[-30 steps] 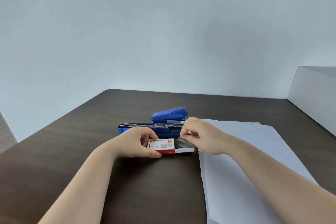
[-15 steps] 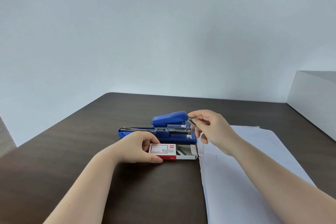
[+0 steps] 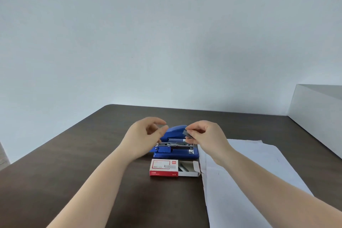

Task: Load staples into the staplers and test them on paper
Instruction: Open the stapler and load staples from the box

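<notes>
Two blue staplers sit mid-table: the near one [image 3: 175, 151] lies opened flat with its metal staple channel showing, the far one [image 3: 175, 131] is closed behind it. A red and white staple box [image 3: 164, 167] lies in front, its tray slid out to the right. My right hand [image 3: 207, 137] pinches a small strip of staples [image 3: 187, 134] above the opened stapler's right end. My left hand [image 3: 146, 135] hovers above the stapler's left end, fingers apart and blurred, holding nothing. White paper sheets [image 3: 249, 172] lie to the right.
A dark wooden table [image 3: 74, 172] carries everything. A white box or ledge [image 3: 318, 116] rises at the far right edge. A plain pale wall stands behind the table.
My left hand let go of the staple box and rose toward the stapler's left end. My right hand lifted the staple strip out of the box to above the opened stapler.
</notes>
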`<action>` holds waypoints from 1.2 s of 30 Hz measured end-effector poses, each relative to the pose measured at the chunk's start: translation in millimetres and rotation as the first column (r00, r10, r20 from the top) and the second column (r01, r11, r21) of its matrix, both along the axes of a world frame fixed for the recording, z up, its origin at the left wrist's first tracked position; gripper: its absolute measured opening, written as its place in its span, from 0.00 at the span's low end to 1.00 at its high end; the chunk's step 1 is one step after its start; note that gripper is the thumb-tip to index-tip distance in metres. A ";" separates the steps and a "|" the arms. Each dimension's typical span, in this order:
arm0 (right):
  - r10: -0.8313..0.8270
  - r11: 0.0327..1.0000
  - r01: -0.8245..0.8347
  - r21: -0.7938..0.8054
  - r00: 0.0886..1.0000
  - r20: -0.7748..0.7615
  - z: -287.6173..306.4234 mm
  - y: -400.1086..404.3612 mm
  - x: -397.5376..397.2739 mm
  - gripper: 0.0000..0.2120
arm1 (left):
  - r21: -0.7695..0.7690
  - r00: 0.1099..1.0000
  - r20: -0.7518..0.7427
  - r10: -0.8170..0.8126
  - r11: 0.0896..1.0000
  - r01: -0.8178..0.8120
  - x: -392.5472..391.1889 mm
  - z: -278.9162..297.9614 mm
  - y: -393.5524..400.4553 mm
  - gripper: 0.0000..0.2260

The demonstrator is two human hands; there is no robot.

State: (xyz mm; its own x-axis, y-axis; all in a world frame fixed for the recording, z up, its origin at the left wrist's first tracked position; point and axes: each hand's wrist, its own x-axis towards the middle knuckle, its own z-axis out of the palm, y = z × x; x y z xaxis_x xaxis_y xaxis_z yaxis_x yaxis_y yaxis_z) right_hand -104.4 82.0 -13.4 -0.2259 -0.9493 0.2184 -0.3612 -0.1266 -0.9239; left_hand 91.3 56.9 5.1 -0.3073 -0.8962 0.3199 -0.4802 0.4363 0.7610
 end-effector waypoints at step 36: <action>0.120 0.993 -0.105 0.059 0.909 -0.399 -12.5 -17.2 4.7 0.08 | -0.270 0.887 0.444 0.125 0.963 0.000 12.2 -52.7 -51.2 0.15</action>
